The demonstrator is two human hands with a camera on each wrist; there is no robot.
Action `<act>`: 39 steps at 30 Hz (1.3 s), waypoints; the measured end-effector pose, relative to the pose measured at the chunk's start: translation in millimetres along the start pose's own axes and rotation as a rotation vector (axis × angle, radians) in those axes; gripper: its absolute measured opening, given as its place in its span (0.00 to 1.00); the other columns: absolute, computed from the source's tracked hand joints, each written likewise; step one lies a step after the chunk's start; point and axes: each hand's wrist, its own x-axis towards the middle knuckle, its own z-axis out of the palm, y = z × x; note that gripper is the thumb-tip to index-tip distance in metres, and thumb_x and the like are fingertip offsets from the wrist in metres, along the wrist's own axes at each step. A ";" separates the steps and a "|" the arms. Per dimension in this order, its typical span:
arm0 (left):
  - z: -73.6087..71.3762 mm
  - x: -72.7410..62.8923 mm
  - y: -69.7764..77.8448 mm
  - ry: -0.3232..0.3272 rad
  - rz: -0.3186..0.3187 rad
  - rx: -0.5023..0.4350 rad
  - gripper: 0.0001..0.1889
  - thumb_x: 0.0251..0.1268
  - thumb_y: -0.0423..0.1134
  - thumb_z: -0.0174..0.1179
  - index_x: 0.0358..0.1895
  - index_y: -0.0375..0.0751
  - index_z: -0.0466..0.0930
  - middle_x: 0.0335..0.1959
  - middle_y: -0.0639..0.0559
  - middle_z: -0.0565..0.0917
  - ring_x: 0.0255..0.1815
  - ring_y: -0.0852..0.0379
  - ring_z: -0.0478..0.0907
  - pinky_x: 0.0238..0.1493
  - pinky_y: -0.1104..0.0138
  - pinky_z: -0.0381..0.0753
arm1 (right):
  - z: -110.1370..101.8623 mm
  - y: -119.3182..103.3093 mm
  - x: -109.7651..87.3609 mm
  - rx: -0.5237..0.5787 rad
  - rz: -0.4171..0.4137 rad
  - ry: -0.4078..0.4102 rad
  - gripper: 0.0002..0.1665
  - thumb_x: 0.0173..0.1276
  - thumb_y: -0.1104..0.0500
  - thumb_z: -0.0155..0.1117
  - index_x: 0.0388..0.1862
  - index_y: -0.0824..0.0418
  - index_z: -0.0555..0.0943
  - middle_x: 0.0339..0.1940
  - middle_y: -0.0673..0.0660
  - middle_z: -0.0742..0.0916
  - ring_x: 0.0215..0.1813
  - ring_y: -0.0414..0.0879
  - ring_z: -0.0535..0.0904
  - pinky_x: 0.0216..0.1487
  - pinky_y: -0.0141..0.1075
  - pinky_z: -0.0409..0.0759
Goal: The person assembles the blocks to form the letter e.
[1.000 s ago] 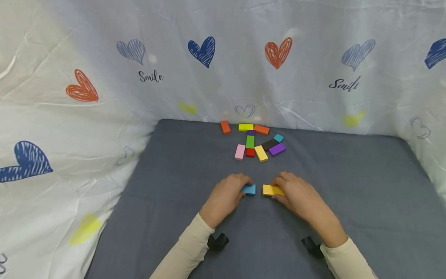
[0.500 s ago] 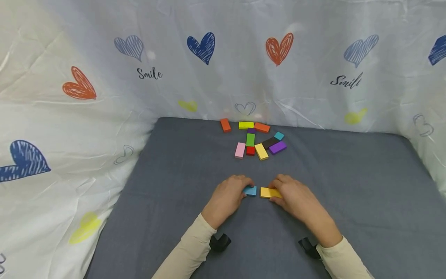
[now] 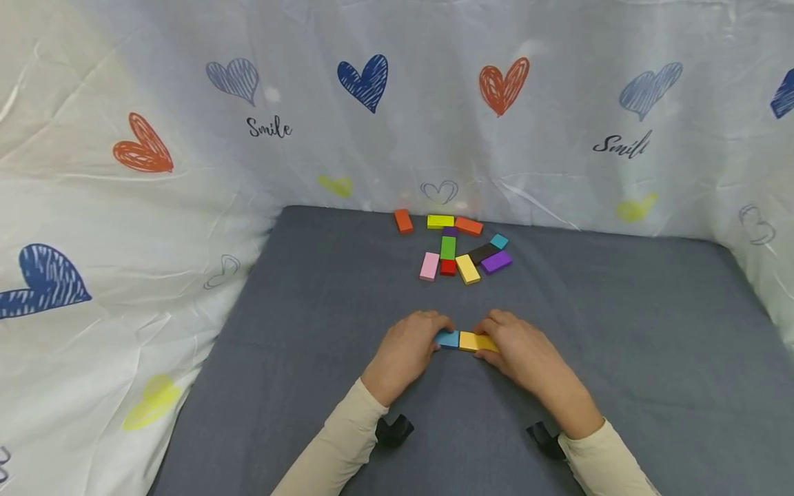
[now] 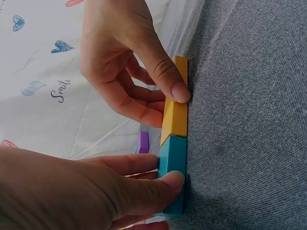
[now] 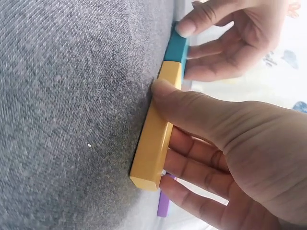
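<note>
My left hand [image 3: 406,351] pinches a blue block [image 4: 173,155] between thumb and fingers on the grey cloth. Opposite it, my right hand [image 3: 524,351] grips a yellow block [image 5: 152,139] the same way, thumb on the near side and fingers behind. The two blocks lie end to end in one line, their short ends meeting between the hands. Part of each block is covered by the fingers in the head view.
Farther back on the grey cloth [image 3: 322,289] lies a group of coloured blocks, among them a green block [image 3: 448,248], a pink block [image 3: 429,266] and a purple block [image 3: 496,262]. A white curtain [image 3: 434,103] printed with hearts hangs behind.
The right hand has moved left with the yellow block, closing the gap to the blue block, so their ends now meet. The left hand has hardly moved.
</note>
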 end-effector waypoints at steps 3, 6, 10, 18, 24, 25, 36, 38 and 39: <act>-0.1 0.0 1.3 0.003 0.005 0.008 0.18 0.62 0.32 0.76 0.55 0.51 0.89 0.49 0.57 0.89 0.46 0.59 0.83 0.50 0.65 0.85 | 0.5 -1.0 -0.4 -0.004 -0.005 0.007 0.20 0.59 0.56 0.85 0.47 0.60 0.88 0.39 0.51 0.83 0.39 0.45 0.79 0.44 0.44 0.85; 0.2 -0.1 2.7 0.010 0.008 0.014 0.18 0.62 0.32 0.77 0.54 0.51 0.89 0.49 0.57 0.89 0.46 0.59 0.83 0.49 0.65 0.85 | 0.5 -1.1 -0.8 -0.007 -0.005 0.008 0.20 0.59 0.55 0.85 0.47 0.60 0.88 0.39 0.51 0.83 0.39 0.46 0.79 0.43 0.44 0.85; 2.0 0.5 4.9 0.017 0.007 0.013 0.18 0.62 0.32 0.77 0.54 0.50 0.89 0.49 0.57 0.89 0.45 0.59 0.83 0.49 0.65 0.85 | -0.2 -0.4 -1.8 -0.008 0.006 0.000 0.20 0.59 0.55 0.85 0.47 0.60 0.88 0.39 0.51 0.83 0.39 0.46 0.79 0.43 0.45 0.85; 6.3 -1.7 9.9 0.037 0.009 0.063 0.18 0.60 0.34 0.78 0.52 0.51 0.90 0.46 0.58 0.89 0.41 0.59 0.83 0.44 0.66 0.86 | 0.0 0.5 -1.2 -0.006 0.013 -0.021 0.20 0.60 0.55 0.85 0.47 0.60 0.88 0.39 0.51 0.83 0.38 0.46 0.79 0.43 0.45 0.85; 15.0 -11.5 24.4 0.097 0.027 0.253 0.16 0.67 0.48 0.75 0.54 0.49 0.90 0.54 0.56 0.84 0.49 0.58 0.82 0.40 0.66 0.86 | -0.2 -2.2 0.4 -0.014 0.012 -0.028 0.19 0.59 0.56 0.86 0.46 0.61 0.89 0.38 0.51 0.83 0.37 0.46 0.79 0.42 0.44 0.84; 16.2 -14.1 27.6 0.110 0.032 0.292 0.18 0.68 0.51 0.74 0.55 0.48 0.89 0.55 0.55 0.83 0.50 0.58 0.82 0.41 0.66 0.86 | -0.1 -2.6 0.9 -0.015 0.010 -0.026 0.19 0.59 0.56 0.86 0.46 0.61 0.89 0.38 0.51 0.83 0.37 0.46 0.78 0.42 0.44 0.84; 31.3 -33.1 44.3 0.142 0.036 0.537 0.34 0.73 0.66 0.62 0.72 0.50 0.80 0.65 0.51 0.81 0.65 0.52 0.77 0.54 0.63 0.82 | -0.4 -4.1 7.5 0.006 0.025 -0.053 0.20 0.60 0.57 0.85 0.48 0.62 0.88 0.40 0.52 0.83 0.40 0.46 0.79 0.45 0.46 0.84; 34.6 -35.5 45.6 0.139 0.033 0.517 0.36 0.73 0.67 0.61 0.74 0.48 0.78 0.68 0.51 0.80 0.67 0.52 0.75 0.53 0.63 0.82 | -0.5 -4.3 7.6 0.010 0.031 -0.056 0.20 0.60 0.57 0.85 0.48 0.62 0.88 0.39 0.52 0.83 0.40 0.46 0.79 0.45 0.46 0.84; 36.1 -36.4 45.9 0.137 0.030 0.504 0.37 0.73 0.67 0.61 0.75 0.47 0.77 0.69 0.51 0.79 0.67 0.51 0.74 0.53 0.63 0.82 | -0.5 -4.3 7.6 0.012 0.033 -0.057 0.20 0.60 0.58 0.85 0.48 0.62 0.88 0.39 0.52 0.82 0.40 0.46 0.79 0.45 0.46 0.84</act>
